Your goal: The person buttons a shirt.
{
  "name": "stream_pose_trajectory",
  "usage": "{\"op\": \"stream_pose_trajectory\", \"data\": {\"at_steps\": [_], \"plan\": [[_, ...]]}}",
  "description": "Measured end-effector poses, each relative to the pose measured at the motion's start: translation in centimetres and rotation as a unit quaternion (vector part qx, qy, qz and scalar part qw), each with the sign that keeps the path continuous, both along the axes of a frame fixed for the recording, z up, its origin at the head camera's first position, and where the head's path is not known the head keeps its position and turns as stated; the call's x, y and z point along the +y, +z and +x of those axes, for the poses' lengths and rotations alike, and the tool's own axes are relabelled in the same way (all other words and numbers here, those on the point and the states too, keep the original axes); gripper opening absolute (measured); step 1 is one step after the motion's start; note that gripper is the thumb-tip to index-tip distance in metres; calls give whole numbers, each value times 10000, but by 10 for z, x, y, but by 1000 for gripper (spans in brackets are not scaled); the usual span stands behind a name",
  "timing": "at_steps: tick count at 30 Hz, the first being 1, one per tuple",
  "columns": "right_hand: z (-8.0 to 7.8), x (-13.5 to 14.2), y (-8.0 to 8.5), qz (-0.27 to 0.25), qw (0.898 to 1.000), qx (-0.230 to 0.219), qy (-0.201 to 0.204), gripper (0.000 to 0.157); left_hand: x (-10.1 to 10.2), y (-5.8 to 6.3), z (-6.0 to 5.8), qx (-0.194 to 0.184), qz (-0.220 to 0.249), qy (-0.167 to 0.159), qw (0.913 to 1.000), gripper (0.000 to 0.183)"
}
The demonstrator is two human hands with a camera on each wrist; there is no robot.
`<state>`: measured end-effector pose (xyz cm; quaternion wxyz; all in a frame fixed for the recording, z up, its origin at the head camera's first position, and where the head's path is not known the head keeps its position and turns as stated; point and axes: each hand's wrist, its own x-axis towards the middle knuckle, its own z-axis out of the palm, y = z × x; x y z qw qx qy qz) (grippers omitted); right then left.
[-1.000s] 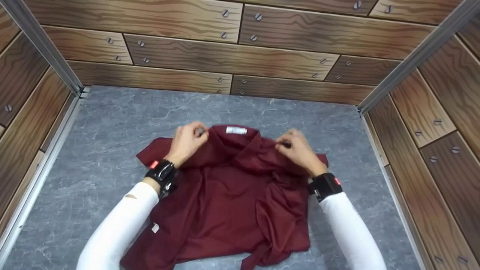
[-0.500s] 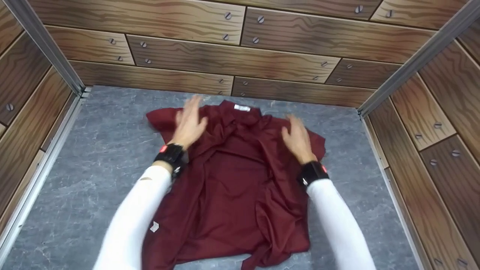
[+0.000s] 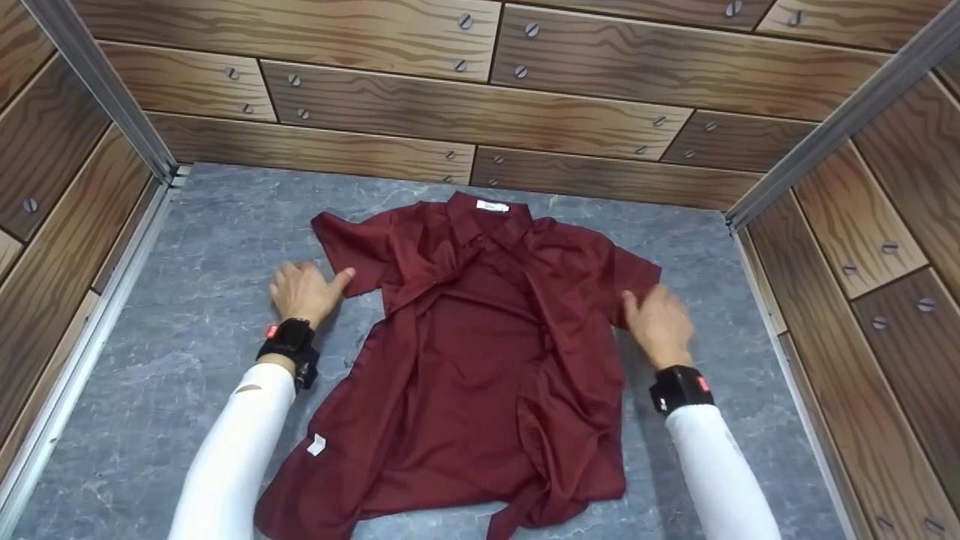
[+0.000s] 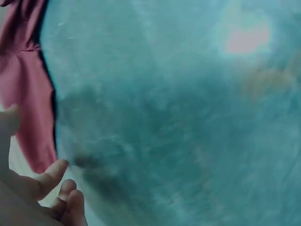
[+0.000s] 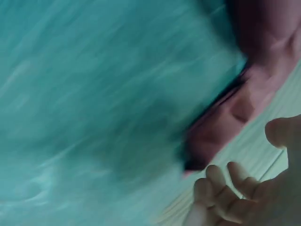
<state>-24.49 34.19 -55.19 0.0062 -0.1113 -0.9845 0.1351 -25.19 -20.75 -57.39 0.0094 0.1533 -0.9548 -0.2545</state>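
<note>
A dark red short-sleeved shirt (image 3: 480, 375) lies spread with its front parted and its collar (image 3: 491, 217) at the far end. My left hand (image 3: 306, 291) is beside the left sleeve (image 3: 360, 251), its thumb overlapping the cuff in the head view. In the left wrist view its fingers (image 4: 54, 176) bend loosely with nothing between them. On the other side, my right hand (image 3: 660, 324) overlaps the edge of the right sleeve (image 3: 636, 277). The right wrist view shows its fingers (image 5: 216, 181) spread and slightly bent, apart from the blurred red sleeve (image 5: 225, 122).
The shirt rests on a grey marbled surface (image 3: 225, 240). Wood-patterned walls (image 3: 375, 90) stand at the back and both sides, joined by metal corner posts (image 3: 112, 97). A small white tag (image 3: 316, 445) lies on the shirt's left edge; a white label (image 3: 493, 205) is inside the collar.
The hands let go of the shirt near the collar, then moved outward and nearer to me, beside the sleeves. The collar has shifted away from me and the sleeves lie spread out flatter.
</note>
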Motion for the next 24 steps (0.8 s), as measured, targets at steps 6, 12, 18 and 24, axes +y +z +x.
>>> {"op": "stream_pose_trajectory", "data": {"at_steps": [6,12,18,24], "plan": [[-10,22,-12,-407,9927,-1050,-431,77,4,-6,1,284,318,32,9991,31],[-18,21,-13,-906,9941,-466,-360,33,-7,-1,2,259,823,360,9956,13],[-24,34,-8,-919,9906,-254,-983,34,-25,7,4,24,970,505,9940,20],[-23,12,-11,-84,9967,809,-21,40,-19,3,4,840,418,38,9956,51]]}}
